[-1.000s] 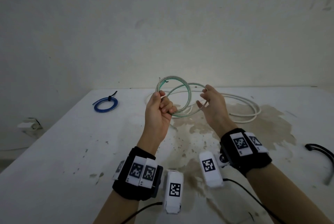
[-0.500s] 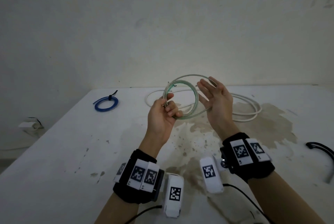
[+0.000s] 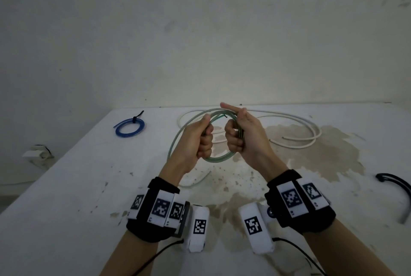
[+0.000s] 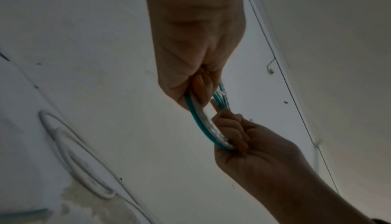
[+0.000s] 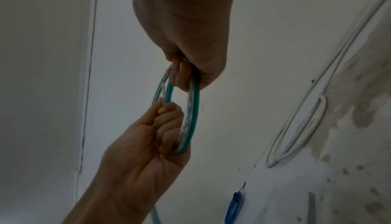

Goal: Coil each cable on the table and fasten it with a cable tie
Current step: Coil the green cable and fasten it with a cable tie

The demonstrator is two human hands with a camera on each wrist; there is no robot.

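Both hands hold a translucent green cable (image 3: pixel 219 158) as a small coil above the white table (image 3: pixel 66 186). My left hand (image 3: pixel 202 140) grips the coil's left side in a fist. My right hand (image 3: pixel 236 140) grips the right side, its fingers curled round the strands and its forefinger pointing out. A loose tail (image 3: pixel 175 145) runs from the left hand down to the table. The left wrist view shows the same cable (image 4: pixel 200 122) between the two fists, and so does the right wrist view, with the cable (image 5: pixel 191 110) in the middle. No tie shows on this coil.
A blue coil (image 3: pixel 130 125) fastened with a black tie lies at the back left. A loose white cable (image 3: pixel 295 134) sprawls behind the hands at the back right. A dark cable (image 3: pixel 398 186) curves at the right edge. The tabletop is stained in the middle.
My right hand, flat against the coil half a second ago, now grips it. Both hands have come closer together and the coil has dropped lower.
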